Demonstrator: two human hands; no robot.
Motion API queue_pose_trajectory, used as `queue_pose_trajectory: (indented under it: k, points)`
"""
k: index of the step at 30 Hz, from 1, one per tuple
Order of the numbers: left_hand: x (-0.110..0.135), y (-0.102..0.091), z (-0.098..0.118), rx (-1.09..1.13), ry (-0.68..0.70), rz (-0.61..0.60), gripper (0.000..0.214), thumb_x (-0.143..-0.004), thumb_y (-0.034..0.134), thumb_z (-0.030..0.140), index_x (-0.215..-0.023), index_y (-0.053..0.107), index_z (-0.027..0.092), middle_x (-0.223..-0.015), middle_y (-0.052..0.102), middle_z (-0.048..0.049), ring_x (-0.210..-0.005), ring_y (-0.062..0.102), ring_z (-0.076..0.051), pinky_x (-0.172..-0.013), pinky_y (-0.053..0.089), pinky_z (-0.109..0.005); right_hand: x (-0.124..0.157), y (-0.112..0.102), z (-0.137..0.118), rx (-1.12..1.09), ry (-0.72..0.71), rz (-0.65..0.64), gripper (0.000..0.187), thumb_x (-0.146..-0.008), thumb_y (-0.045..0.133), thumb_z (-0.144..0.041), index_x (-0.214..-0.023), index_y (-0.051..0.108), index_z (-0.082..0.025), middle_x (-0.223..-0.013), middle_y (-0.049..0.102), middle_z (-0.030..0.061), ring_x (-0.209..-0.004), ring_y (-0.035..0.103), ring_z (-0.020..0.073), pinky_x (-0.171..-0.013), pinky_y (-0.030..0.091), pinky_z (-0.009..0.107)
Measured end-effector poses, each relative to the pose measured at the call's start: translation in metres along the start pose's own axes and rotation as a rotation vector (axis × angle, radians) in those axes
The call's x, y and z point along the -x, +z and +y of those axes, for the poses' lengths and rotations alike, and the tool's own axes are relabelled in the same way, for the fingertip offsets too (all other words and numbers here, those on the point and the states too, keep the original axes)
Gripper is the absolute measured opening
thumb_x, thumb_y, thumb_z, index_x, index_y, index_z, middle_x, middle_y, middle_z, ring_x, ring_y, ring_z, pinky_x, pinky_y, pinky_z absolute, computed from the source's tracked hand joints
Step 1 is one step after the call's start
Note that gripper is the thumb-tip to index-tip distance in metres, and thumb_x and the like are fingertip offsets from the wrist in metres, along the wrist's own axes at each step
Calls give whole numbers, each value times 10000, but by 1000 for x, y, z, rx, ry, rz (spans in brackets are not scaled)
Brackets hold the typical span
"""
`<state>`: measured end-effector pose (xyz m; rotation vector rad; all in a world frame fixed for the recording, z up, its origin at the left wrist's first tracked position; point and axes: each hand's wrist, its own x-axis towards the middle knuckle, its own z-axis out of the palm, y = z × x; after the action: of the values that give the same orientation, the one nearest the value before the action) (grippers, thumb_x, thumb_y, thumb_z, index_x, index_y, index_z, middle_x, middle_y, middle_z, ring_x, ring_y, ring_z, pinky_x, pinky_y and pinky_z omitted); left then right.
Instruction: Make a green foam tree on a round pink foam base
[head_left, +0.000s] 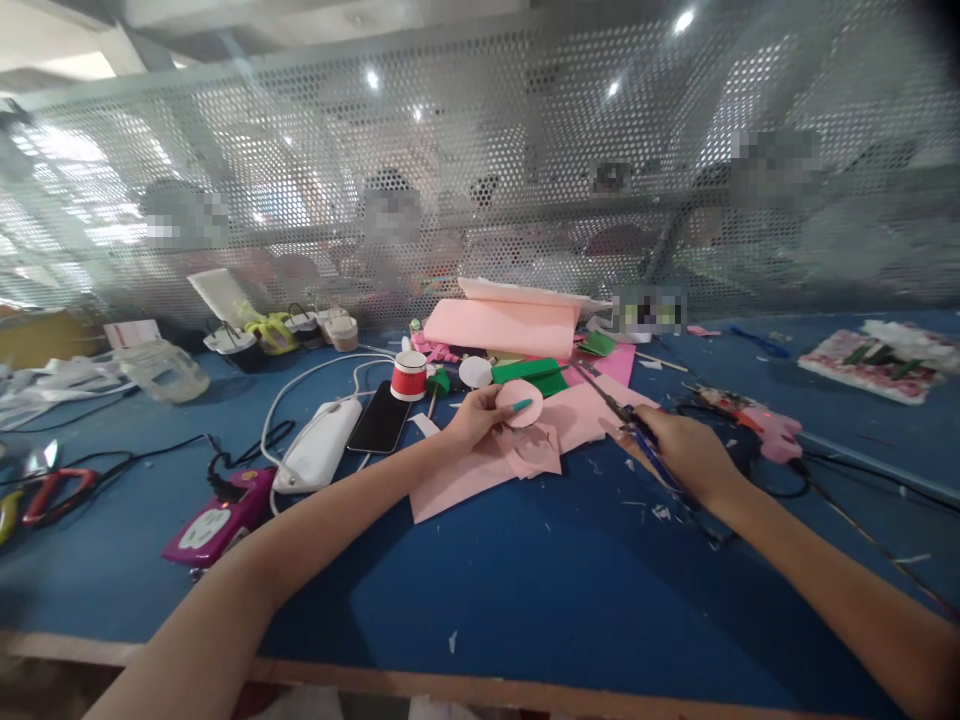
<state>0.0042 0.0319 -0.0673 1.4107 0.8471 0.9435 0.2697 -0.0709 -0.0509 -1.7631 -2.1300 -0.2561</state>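
Nearest the camera, left forearm [247, 590] and right forearm [832, 583], both extended over the blue desk [600, 610]. Beyond, grips scissors [624, 411] in the right hand [686, 450], closed round the blue handles: long axis slanting forward and leftward from the palm, tips pointing away from the camera, past the right side of a pale pink disc [527, 390]. Cannot tell whether blades parted or together. Pinches that disc in the left hand [480, 415], thumb and fingers at its left edge; out to the left of the scissors, apart from them. Round, so without a long axis, flat face toward the camera. Just below it, a pink scrap [551, 455] with a round opening, over a pink sheet [450, 485]. Behind, green paper [551, 377], a white disc [475, 372], a red-and-white container [409, 382]; farther, rolled pink material [502, 328]; last, a perforated screen [525, 215].
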Motion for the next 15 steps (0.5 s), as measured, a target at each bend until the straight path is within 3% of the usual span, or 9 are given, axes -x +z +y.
queue_pose_trajectory:
  k: [3, 6, 9, 15]
  points:
    - [1, 0, -4, -4, 31, -9, 493, -612, 792, 353, -1014, 650, 108, -605, 618, 8, -405, 439, -42, -393, 350, -180, -1, 6, 0, 50, -54, 14, 385, -886, 349, -537, -834, 518, -196, -678, 659, 75, -658, 659, 249, -499, 337, 270]
    - [3, 0, -5, 27, 101, -40, 456, -580, 810, 372, -916, 668, 99, -753, 662, -44, -605, 574, -107, -559, 469, -229, -1, 16, 0, 36, -89, 32, 357, -882, 387, -515, -856, 531, -190, -690, 669, 76, -661, 663, 241, -515, 363, 270]
    - [5, 0, -6, -46, 137, -70, 430, -642, 770, 398, -940, 676, 102, -876, 674, -81, -747, 600, -148, -690, 485, -275, -2, 28, 0, 9, -170, 46, 367, -879, 398, -509, -931, 553, -180, -778, 690, 98, -704, 666, 239, -547, 401, 277]
    - [5, 1, -8, -145, 156, -93, 357, -688, 723, 438, -847, 707, 119, -840, 687, -73, -751, 597, -182, -726, 471, -312, -6, 38, 1, 18, -230, 80, 429, -883, 353, -548, -920, 563, -176, -815, 690, 102, -739, 663, 227, -576, 426, 279]
